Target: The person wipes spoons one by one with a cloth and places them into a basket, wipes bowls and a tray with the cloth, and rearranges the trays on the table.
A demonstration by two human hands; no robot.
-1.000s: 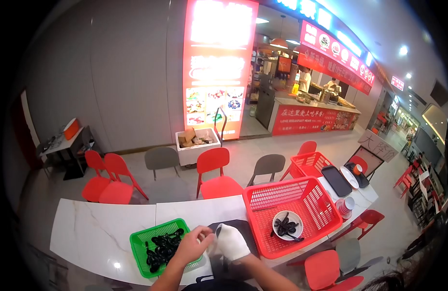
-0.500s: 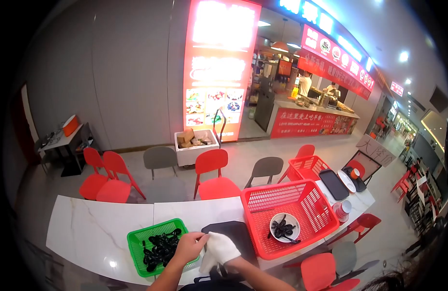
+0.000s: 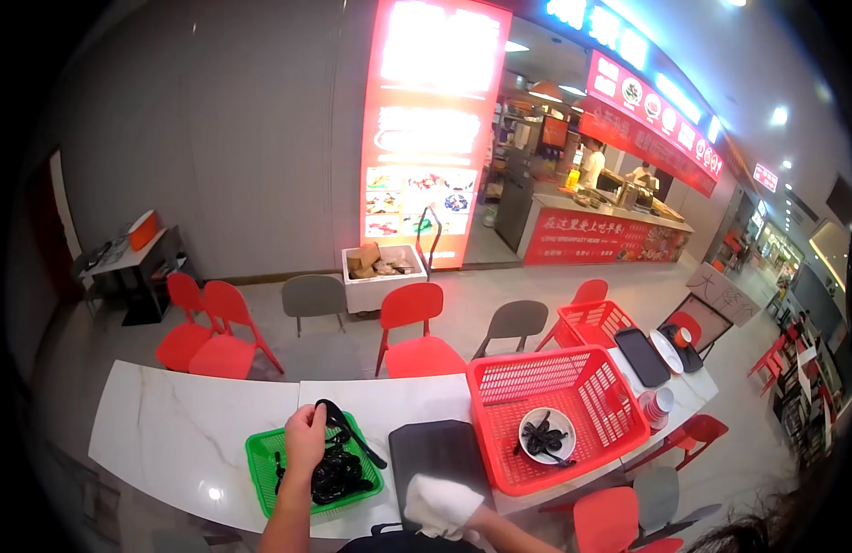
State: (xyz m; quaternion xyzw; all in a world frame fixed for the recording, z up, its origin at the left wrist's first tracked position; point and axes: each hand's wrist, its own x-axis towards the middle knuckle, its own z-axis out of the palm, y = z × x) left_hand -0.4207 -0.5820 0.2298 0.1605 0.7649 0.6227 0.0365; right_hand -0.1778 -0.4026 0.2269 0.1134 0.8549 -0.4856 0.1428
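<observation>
My left hand is closed on the black spoons above the green basket; one long-handled black spoon rises over the basket's right side beside my fingers. More black spoons lie heaped in the basket. My right hand, covered by a white cloth or glove, is over the near part of a dark tray; its fingers are hidden. To the right, a white bowl with several black spoons stands inside the large red basket.
Beyond the white table are red chairs and grey chairs. A smaller red basket, black trays and stacked cups are at the right. A white box stands by the lit sign. People are behind the counter.
My left hand has moved away from the white covering to the spoons in the green basket. My right hand has shifted lower and slightly right.
</observation>
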